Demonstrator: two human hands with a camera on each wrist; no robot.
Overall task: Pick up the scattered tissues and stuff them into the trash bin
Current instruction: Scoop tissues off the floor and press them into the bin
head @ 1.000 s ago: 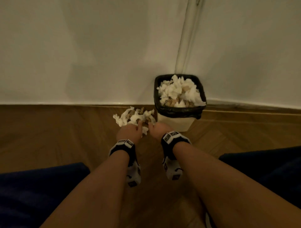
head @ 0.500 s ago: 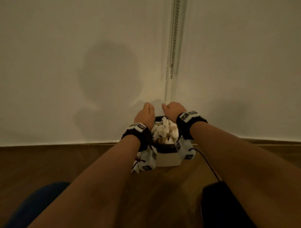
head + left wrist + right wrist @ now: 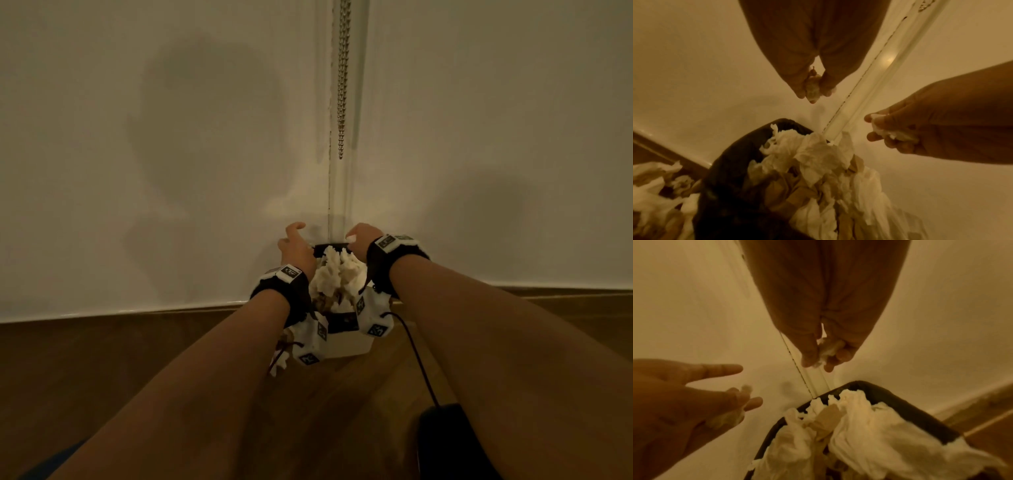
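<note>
both hands hovered above the overfull trash bin: the left hand pinched a tissue scrap, the right hand clutched a tissue wad; pressing the heap down firmly would probably stop spillover.

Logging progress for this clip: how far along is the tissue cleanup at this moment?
Mostly done: the trash bin is heaped with tissues. In hand: the right hand grips a wad above the bin, and the left hand pinches a small scrap. Left: a few tissues on the floor beside the bin, plus pressing the heap down.
</note>
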